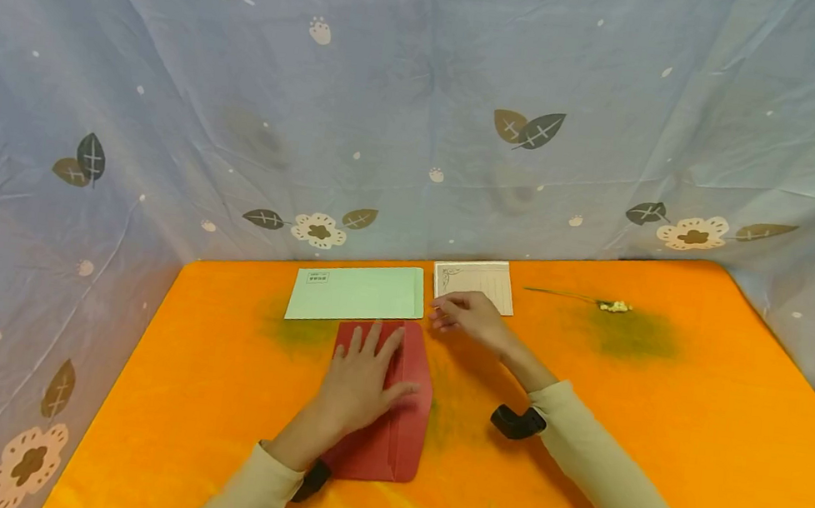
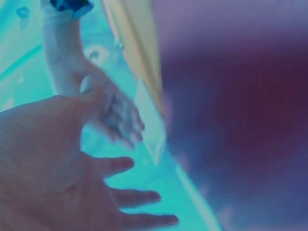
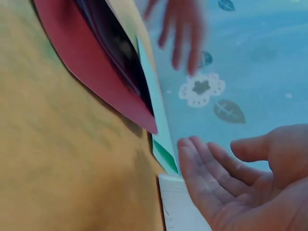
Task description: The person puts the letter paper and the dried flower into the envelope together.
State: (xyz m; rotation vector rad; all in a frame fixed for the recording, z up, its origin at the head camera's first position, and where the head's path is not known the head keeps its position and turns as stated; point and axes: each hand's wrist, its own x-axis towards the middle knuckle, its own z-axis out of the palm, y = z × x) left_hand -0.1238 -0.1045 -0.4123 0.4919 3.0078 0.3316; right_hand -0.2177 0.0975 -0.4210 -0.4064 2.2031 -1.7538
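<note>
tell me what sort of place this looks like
Probably a small staged tabletop set: blue fabric printed with leaves and flowers hangs around an orange table, where a red envelope and a pale green envelope lie.

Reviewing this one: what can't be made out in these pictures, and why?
Part of the red envelope: head view, covered by the left hand.
Lower edge of the white card: head view, partly behind the right hand; right wrist view, cut by the bottom edge.
Text in the green envelope's printed box: head view, too small.
Dark purplish area: left wrist view, too blurred.
</note>
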